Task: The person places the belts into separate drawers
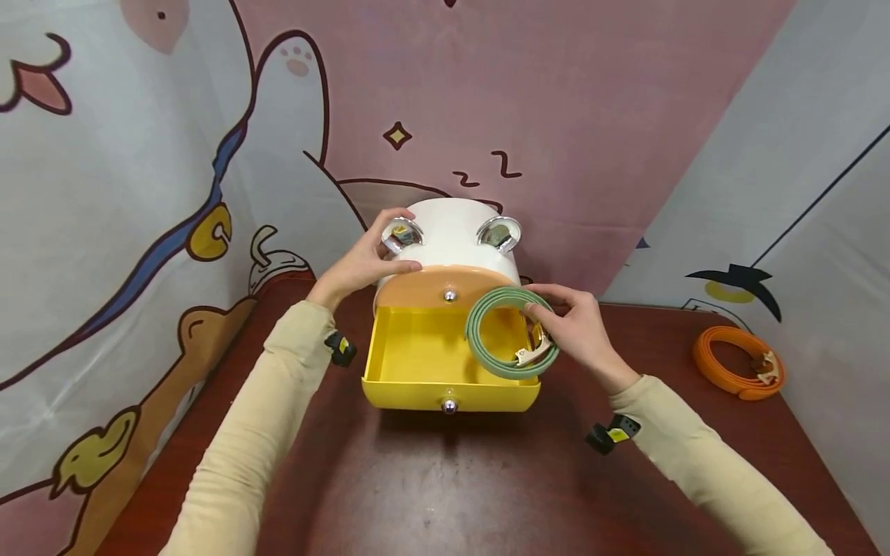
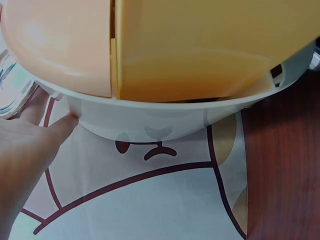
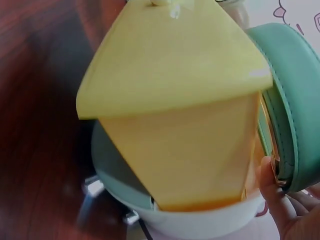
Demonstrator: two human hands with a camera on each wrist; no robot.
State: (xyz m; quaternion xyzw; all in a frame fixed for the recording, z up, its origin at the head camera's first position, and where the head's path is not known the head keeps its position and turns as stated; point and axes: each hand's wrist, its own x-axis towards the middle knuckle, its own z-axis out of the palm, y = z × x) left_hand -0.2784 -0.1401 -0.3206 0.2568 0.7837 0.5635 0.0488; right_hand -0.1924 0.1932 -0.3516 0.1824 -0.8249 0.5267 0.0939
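A white rounded storage box point(image 1: 452, 232) with silver ears and an orange upper drawer front point(image 1: 424, 289) stands on the table, its yellow lower drawer point(image 1: 417, 396) pulled out. My left hand point(image 1: 361, 259) rests against the box's upper left side, thumb and fingers spread around the silver ear point(image 1: 402, 235). In the left wrist view, a fingertip point(image 2: 70, 120) touches the white shell. My right hand point(image 1: 577, 324) pinches a coiled green belt point(image 1: 480, 340) with a gold buckle point(image 1: 534, 354), over the right part of the drawer. Up close the green belt point(image 3: 295, 100) stands beside the yellow drawer point(image 3: 175, 65).
A coiled orange belt point(image 1: 723, 378) with a gold buckle lies on the dark red-brown table point(image 1: 445, 494) at the far right. Cartoon-printed cloth point(image 1: 591, 116) hangs behind the box and along both sides of the table.
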